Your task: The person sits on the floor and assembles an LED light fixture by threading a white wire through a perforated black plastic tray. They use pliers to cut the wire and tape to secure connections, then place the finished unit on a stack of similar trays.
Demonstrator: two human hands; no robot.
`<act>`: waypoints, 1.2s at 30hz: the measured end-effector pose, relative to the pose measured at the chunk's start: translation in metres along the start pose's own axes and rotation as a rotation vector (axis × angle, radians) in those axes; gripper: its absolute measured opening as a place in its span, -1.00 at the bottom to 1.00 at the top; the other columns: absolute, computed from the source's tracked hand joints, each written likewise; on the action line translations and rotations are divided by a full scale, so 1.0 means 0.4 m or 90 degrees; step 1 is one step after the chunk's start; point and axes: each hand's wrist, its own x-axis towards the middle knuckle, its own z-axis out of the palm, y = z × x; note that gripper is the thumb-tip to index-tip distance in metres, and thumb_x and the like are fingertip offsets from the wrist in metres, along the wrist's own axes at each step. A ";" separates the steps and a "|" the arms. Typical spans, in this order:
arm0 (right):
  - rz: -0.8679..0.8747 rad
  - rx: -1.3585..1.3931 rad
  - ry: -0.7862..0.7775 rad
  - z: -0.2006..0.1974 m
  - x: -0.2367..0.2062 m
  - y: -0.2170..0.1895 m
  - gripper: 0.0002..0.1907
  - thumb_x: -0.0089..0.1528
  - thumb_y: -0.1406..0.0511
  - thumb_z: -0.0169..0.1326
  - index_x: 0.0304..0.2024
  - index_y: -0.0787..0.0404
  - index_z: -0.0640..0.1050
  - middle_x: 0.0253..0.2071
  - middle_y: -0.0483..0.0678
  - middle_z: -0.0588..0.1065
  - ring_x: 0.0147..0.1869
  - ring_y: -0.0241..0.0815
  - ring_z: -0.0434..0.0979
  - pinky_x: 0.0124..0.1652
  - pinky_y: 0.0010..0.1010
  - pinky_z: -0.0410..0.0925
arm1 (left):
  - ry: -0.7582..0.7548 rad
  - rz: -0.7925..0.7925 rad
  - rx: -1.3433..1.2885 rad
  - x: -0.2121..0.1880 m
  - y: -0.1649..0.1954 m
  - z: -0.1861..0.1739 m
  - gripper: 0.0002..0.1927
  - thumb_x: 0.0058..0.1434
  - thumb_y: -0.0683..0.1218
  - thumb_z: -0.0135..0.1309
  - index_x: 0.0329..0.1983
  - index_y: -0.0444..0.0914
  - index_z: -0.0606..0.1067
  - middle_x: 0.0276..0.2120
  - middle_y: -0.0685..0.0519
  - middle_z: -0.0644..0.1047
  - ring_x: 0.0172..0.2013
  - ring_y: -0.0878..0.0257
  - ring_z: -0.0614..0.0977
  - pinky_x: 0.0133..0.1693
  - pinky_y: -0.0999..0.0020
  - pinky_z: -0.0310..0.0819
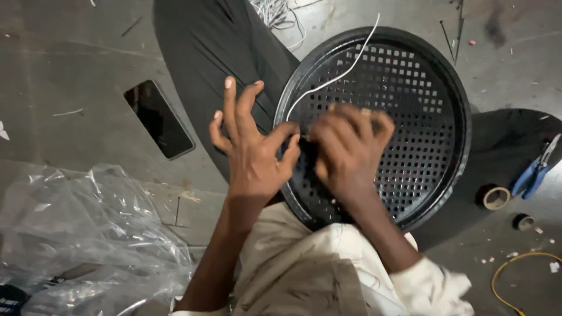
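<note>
A round black perforated grille (410, 117) rests on my lap, tilted toward me. A thin white wire (339, 73) runs from its top rim down to its left edge. My left hand (252, 149) pinches the wire's lower end between thumb and forefinger at the grille's left rim, its other fingers spread upward. My right hand (348, 146) is blurred, fingers curled, right beside the left over the grille's lower left; whether it grips the wire is unclear.
A dark phone (158, 119) lies on the floor at left. Crumpled clear plastic (88, 234) fills the lower left. Blue-handled pliers (535, 169), two tape rolls (496, 197) and a yellow cable (515, 269) lie at right. White wires (275, 11) are bundled at top.
</note>
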 end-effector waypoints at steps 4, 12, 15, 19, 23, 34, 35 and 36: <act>0.016 0.030 -0.012 0.010 -0.010 0.009 -0.76 0.09 0.37 0.09 -0.18 0.14 0.59 -0.01 -0.11 0.57 0.24 -0.14 0.48 0.25 -0.05 0.09 | 0.000 -0.007 -0.004 -0.007 0.001 0.002 -0.87 0.13 -0.04 0.33 -0.27 -0.07 0.65 0.41 -0.14 0.18 0.52 -0.18 -0.06 0.32 -0.36 -0.20; 0.007 0.040 0.040 0.006 0.036 0.022 -0.88 0.23 0.33 0.16 -0.17 0.13 0.60 -0.06 -0.14 0.59 0.18 -0.14 0.50 0.24 -0.07 0.07 | 0.001 -0.005 -0.003 -0.010 -0.002 0.008 -0.89 0.14 -0.05 0.32 -0.27 -0.05 0.65 0.42 -0.10 0.20 0.54 -0.14 -0.06 0.36 -0.34 -0.20; 0.010 0.027 0.025 -0.003 0.033 0.005 -0.81 0.11 0.35 0.12 -0.21 0.12 0.60 -0.08 -0.12 0.58 0.16 -0.08 0.50 0.24 -0.06 0.09 | 0.016 0.006 -0.017 -0.011 -0.003 0.012 -0.91 0.17 -0.04 0.31 -0.26 -0.04 0.65 0.41 -0.10 0.20 0.53 -0.15 -0.06 0.35 -0.33 -0.23; 0.017 0.057 0.068 -0.025 -0.005 -0.018 -0.80 0.09 0.41 0.15 -0.23 0.13 0.57 -0.12 -0.12 0.57 0.06 -0.10 0.51 0.16 -0.07 0.12 | 0.018 0.003 -0.001 -0.010 -0.007 0.017 -0.94 0.18 0.00 0.29 -0.30 -0.01 0.64 0.40 -0.09 0.21 0.51 -0.17 -0.04 0.33 -0.30 -0.27; 0.217 0.259 0.186 -0.073 -0.004 0.070 -0.91 0.36 0.52 0.07 -0.15 0.26 0.50 -0.11 -0.04 0.48 0.03 -0.16 0.44 0.06 -0.34 0.27 | 0.003 0.010 0.013 -0.003 0.003 0.020 -0.94 0.21 0.00 0.25 -0.26 0.00 0.64 0.43 -0.11 0.21 0.53 -0.19 -0.03 0.36 -0.27 -0.27; 0.266 0.002 0.058 -0.209 -0.225 0.264 -0.88 0.47 0.42 0.14 -0.01 0.37 0.49 0.04 0.16 0.47 0.20 0.07 0.43 0.25 -0.15 0.30 | -0.046 0.111 0.026 0.029 0.029 0.021 -0.85 0.25 -0.05 0.20 -0.14 -0.10 0.65 0.37 -0.09 0.34 0.49 -0.04 0.18 0.36 -0.12 -0.15; 0.303 -0.075 0.056 -0.233 -0.266 0.296 -0.84 0.47 0.40 0.14 0.05 0.36 0.49 0.08 0.15 0.46 0.24 0.09 0.42 0.26 -0.14 0.28 | -0.042 0.111 0.020 0.032 0.030 0.024 -0.88 0.24 -0.05 0.21 -0.17 -0.09 0.65 0.36 -0.07 0.36 0.48 -0.04 0.19 0.35 -0.12 -0.14; 0.341 -0.161 0.058 -0.249 -0.310 0.328 -0.77 0.46 0.36 0.16 0.09 0.37 0.48 0.10 0.18 0.44 0.24 0.13 0.41 0.23 -0.11 0.27 | -0.038 0.113 0.014 0.035 0.030 0.026 -0.90 0.23 -0.05 0.22 -0.20 -0.08 0.64 0.34 -0.06 0.38 0.48 -0.04 0.21 0.34 -0.11 -0.14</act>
